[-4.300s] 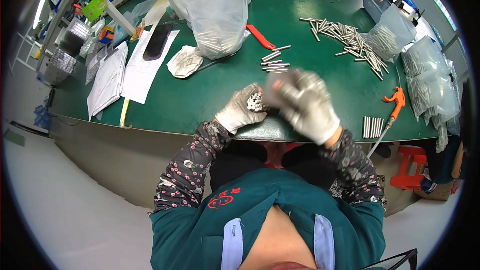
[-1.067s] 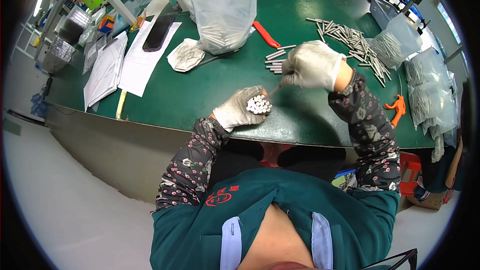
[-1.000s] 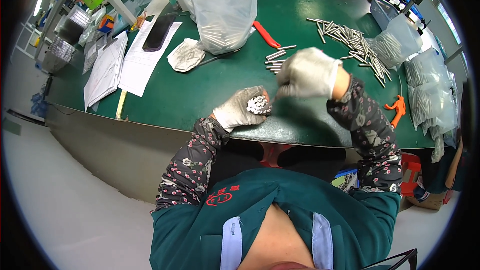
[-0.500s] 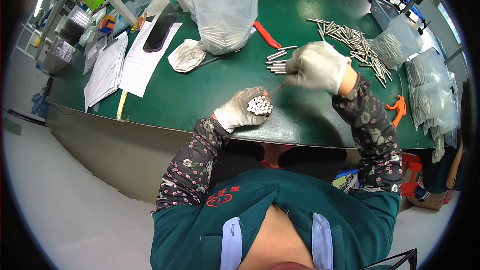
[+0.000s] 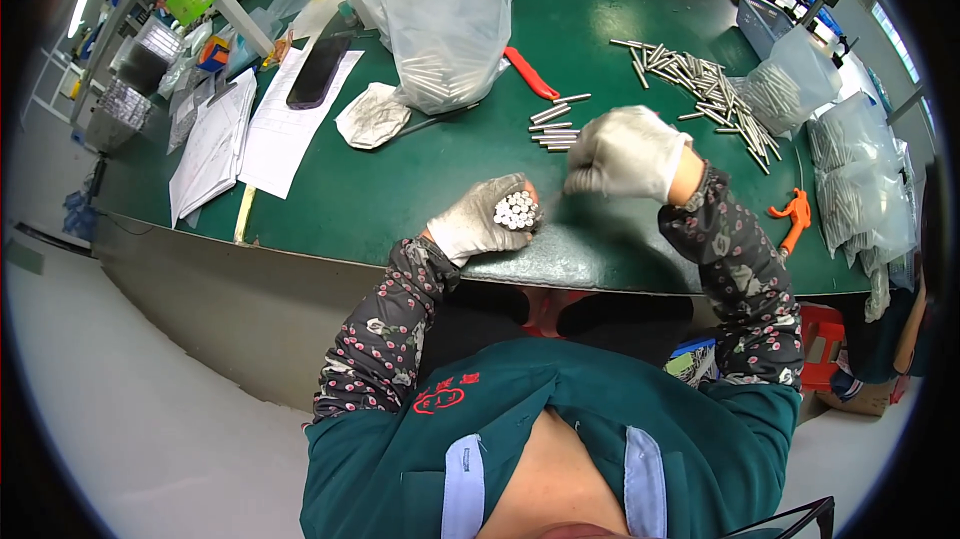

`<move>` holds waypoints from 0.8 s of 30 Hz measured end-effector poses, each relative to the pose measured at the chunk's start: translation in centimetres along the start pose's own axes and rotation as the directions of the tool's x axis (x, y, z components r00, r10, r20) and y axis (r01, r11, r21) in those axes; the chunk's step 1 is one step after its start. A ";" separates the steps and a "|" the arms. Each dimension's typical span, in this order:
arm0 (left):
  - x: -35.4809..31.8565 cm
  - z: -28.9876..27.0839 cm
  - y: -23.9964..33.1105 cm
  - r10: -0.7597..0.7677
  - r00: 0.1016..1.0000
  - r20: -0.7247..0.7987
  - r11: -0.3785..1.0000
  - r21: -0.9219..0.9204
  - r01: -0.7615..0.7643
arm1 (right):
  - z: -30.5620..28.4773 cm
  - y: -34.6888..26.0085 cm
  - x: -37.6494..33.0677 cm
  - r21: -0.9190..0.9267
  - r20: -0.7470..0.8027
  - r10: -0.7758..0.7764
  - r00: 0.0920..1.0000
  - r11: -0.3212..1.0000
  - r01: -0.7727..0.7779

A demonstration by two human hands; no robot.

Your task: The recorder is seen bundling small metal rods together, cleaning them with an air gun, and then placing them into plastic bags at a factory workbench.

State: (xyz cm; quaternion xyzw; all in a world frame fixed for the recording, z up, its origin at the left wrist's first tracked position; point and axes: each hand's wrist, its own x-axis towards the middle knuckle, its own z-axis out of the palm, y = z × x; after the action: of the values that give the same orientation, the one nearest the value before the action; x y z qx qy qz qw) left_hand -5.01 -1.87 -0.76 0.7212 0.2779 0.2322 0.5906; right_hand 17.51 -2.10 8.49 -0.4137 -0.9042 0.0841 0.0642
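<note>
My left hand (image 5: pixel 478 225), in a grey-white glove, is closed around a bundle of short metal rods (image 5: pixel 516 209) held end-up near the front edge of the green table (image 5: pixel 400 189). My right hand (image 5: pixel 625 152), also gloved, is curled into a fist just right of the bundle and slightly above it; whether it holds a rod is hidden. A few loose metal rods (image 5: pixel 554 126) lie on the table just beyond both hands.
A large clear plastic bag of rods (image 5: pixel 440 14) stands at the back. A red-handled tool (image 5: pixel 530 73), a crumpled cloth (image 5: pixel 372 115), a black phone (image 5: pixel 318 71) on papers (image 5: pixel 285 124), a rod pile (image 5: pixel 700 79), filled bags (image 5: pixel 850 179) and an orange tool (image 5: pixel 792 216) surround the hands.
My right hand has moved back and forth between the loose rods and the bundle, and now sits fisted closer to the bundle. My left hand stays put with the bundle.
</note>
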 end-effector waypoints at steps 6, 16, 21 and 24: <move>-0.2 -0.2 -1.2 -0.023 0.999 0.024 0.996 -0.082 0.024 | 0.3 -1.8 0.5 0.000 0.008 -0.080 0.997 0.997 0.080; -0.1 0.1 -0.6 -0.043 0.999 0.022 0.995 -0.084 0.045 | 0.1 -0.4 0.2 0.021 0.003 0.025 1.000 0.999 -0.025; -0.7 -0.3 -1.3 -0.035 0.999 0.014 0.994 -0.104 0.036 | 0.5 -1.9 0.5 0.055 -0.075 -0.080 0.994 0.995 0.084; -0.2 0.0 -0.7 -0.020 1.000 0.002 0.999 -0.029 0.020 | 0.6 -0.3 0.1 0.078 -0.005 0.041 0.999 0.996 -0.040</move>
State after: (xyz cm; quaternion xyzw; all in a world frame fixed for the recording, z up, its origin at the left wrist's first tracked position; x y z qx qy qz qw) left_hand -5.26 -1.88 -1.40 0.7100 0.2810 0.2295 0.6036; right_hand 17.15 -2.25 8.00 -0.4295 -0.8915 0.1191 0.0813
